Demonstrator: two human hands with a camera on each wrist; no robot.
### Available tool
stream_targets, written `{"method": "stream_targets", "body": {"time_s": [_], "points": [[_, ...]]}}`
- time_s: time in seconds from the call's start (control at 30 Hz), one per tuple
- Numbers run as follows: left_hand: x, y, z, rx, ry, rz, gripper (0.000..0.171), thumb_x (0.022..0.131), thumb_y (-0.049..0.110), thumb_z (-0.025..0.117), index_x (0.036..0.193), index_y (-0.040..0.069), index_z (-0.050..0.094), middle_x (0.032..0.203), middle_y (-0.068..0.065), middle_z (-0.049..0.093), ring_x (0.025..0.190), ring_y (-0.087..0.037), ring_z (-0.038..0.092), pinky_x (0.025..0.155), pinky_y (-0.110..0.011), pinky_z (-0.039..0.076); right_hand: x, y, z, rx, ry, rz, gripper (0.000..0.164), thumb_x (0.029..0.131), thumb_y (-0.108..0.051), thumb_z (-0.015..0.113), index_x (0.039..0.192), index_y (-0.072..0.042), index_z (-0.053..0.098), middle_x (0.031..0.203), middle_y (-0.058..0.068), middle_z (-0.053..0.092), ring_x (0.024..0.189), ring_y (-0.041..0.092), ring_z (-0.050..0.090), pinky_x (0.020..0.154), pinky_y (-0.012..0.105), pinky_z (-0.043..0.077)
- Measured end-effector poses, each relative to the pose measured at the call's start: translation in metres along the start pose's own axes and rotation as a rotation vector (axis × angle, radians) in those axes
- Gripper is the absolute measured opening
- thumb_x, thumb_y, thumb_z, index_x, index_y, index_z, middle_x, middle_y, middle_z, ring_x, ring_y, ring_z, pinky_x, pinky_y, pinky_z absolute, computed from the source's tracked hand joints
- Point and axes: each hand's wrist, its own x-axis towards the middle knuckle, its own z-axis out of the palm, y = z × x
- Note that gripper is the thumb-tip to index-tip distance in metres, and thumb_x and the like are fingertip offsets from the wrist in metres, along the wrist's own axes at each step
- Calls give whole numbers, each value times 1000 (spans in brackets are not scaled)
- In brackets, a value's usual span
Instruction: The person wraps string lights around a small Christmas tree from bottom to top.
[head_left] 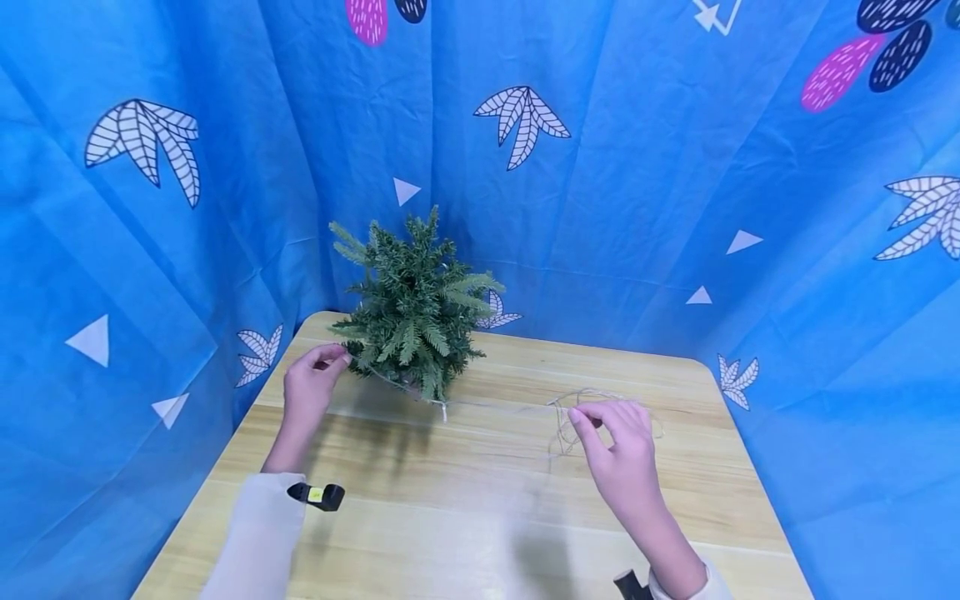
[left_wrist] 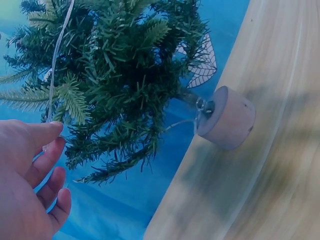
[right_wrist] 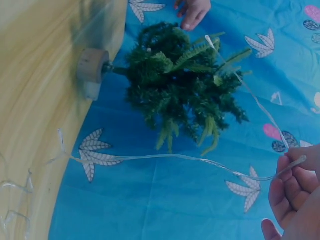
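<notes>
A small artificial Christmas tree stands at the back left of the table. Its round base shows in the left wrist view. My left hand is at the tree's left side, thumb and forefinger pinching a clear wire of a string light. To the right of the tree, my right hand pinches another stretch of the same string light between thumb and fingertips. From there one length runs up toward the tree's branches and another trails down to the table.
Loose loops of the string light lie on the wooden table behind the right hand. A blue patterned curtain encloses the table at the back and both sides.
</notes>
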Motion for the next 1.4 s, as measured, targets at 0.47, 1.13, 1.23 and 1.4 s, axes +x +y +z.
{"method": "stream_targets", "body": {"time_s": [0.47,1.13,1.23,1.4], "points": [[-5,1,3,-7,6,37,26,96,30,71,112,9,75,110,-9,72,90,-11,55,67,-23,46,2,-12,-4,106,-20,-210,15,97,-18,67,85,-9,69,79,-2,67,83,16,56,104,32,30],[-7,1,7,-65,-20,9,28,95,31,72,112,9,74,107,-5,70,92,-11,55,72,-24,46,10,-15,-10,194,23,-207,20,99,-19,64,85,-5,68,80,4,66,85,15,56,92,24,37],[-8,2,8,-95,-39,8,31,94,32,73,113,8,73,109,-7,70,93,-11,55,76,-23,46,9,-10,-11,171,34,-97,6,94,-5,69,88,-3,69,82,6,66,87,12,57,91,20,40],[-11,1,9,-112,-42,7,33,94,34,73,115,8,74,113,-9,70,95,-10,55,78,-22,46,6,-5,-12,135,3,36,2,92,2,69,92,0,69,86,7,65,90,7,57,87,15,43]]}}
